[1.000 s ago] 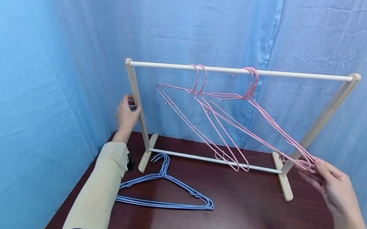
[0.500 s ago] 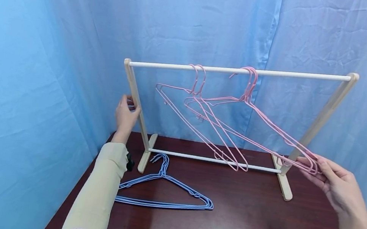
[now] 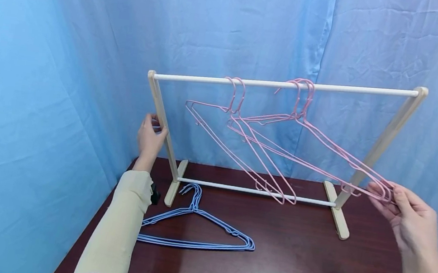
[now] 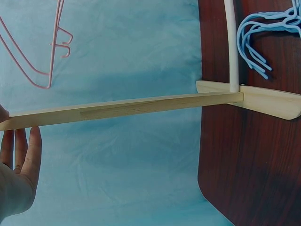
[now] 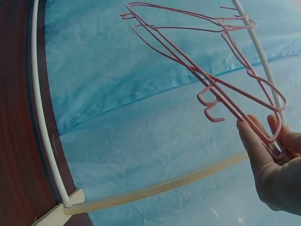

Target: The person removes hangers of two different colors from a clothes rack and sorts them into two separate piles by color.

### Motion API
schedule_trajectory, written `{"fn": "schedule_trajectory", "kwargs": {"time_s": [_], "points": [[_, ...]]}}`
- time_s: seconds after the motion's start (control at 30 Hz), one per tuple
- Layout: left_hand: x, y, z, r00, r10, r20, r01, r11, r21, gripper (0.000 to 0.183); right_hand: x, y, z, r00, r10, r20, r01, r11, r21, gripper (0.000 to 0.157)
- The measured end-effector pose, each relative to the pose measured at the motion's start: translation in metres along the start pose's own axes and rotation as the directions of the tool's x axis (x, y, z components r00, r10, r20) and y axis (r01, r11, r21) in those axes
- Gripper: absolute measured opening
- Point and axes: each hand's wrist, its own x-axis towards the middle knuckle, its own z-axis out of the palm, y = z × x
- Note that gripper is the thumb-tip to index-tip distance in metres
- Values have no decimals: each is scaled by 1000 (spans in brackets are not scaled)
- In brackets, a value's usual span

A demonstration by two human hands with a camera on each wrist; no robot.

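Observation:
My left hand (image 3: 150, 140) grips the left wooden post (image 3: 159, 102) of a clothes rack, thumb on one side and fingers on the other. At the far side of the rack, my right hand (image 3: 418, 220) pinches the lower right corners of several pink wire hangers (image 5: 207, 77). Their hooks hang over the white top rail (image 3: 356, 90), right of its middle, and their frames are pulled out to the right. Two more pink hangers (image 3: 240, 102) hang untouched further left on the rail. The right wrist view shows the held corners between thumb and fingers.
Several blue hangers (image 3: 194, 207) lie stacked on the dark wooden table (image 3: 289, 263), partly behind the left sleeve. The rack's right post (image 3: 387, 139) stands near the right hand. A white lower bar (image 3: 237, 188) joins the feet, and blue curtains (image 3: 216, 27) surround the table.
My right hand has moved right and slightly up with the hanger corners. Some of the held hangers' hooks have slid right along the rail and spread apart. My left hand stays on the post.

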Motion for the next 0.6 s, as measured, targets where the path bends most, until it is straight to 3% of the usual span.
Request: {"fn": "schedule_trajectory", "kwargs": {"time_s": [0.23, 0.4, 0.6], "points": [[0, 0, 1, 1000, 0, -2, 0, 1000, 3, 33, -2, -3, -2, 998, -30, -58, 28, 999, -34, 34], [1, -2, 2, 1000, 2, -7, -2, 1000, -2, 33, -3, -3, -2, 993, 32, -112, -38, 998, -54, 32], [1, -2, 2, 1000, 3, -13, -3, 1000, 0, 32, -6, 3, -1, 992, 112, -58, -116, 990, -78, 35]]}}
